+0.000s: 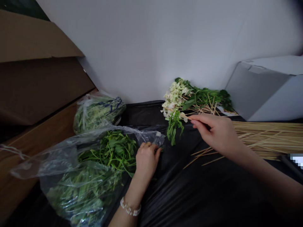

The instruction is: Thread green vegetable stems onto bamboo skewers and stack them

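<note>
My right hand (pixel 214 127) pinches 1 stick (pixel 189 118) near piled vegetables (pixel 176 96); my left hand (pixel 147 157), fingers curled, lies beside bagged greens (pixel 117 148); whether it grips, I cannot tell.

Leaves (pixel 117 146) lie in a bag (pixel 58 159), left of the skewers (pixel 270 137).
</note>
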Demonstrator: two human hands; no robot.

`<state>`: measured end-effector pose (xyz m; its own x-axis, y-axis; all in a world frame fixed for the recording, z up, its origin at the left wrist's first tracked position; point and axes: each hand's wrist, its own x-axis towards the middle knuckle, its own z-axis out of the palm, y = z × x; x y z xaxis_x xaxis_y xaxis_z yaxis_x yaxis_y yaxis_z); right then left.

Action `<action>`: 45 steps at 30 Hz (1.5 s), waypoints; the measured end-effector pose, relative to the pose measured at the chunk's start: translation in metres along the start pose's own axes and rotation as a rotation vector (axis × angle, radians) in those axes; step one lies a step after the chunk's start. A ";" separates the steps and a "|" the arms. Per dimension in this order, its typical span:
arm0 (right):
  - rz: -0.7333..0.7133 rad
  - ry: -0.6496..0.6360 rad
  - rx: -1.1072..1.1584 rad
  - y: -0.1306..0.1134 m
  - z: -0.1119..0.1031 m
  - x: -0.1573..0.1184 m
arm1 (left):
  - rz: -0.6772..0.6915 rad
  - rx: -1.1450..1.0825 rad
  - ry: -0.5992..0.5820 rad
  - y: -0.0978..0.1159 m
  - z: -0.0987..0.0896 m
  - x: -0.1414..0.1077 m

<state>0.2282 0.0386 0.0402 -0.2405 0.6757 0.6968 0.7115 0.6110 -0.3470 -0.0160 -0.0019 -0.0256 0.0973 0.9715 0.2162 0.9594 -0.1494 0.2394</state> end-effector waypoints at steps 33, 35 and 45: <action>-0.058 -0.361 0.132 -0.024 0.020 -0.019 | -0.568 -1.825 0.320 -0.006 -0.024 0.014; -0.055 -0.381 0.126 -0.026 0.023 -0.021 | -0.564 -1.816 0.318 -0.005 -0.024 0.013; -0.049 -0.403 0.124 -0.025 0.023 -0.022 | -0.604 -1.826 0.309 -0.003 -0.026 0.013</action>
<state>0.1998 0.0181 0.0193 -0.5286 0.7369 0.4213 0.6140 0.6747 -0.4097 -0.0241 0.0059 0.0012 -0.3242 0.9298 -0.1745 -0.5610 -0.0404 0.8268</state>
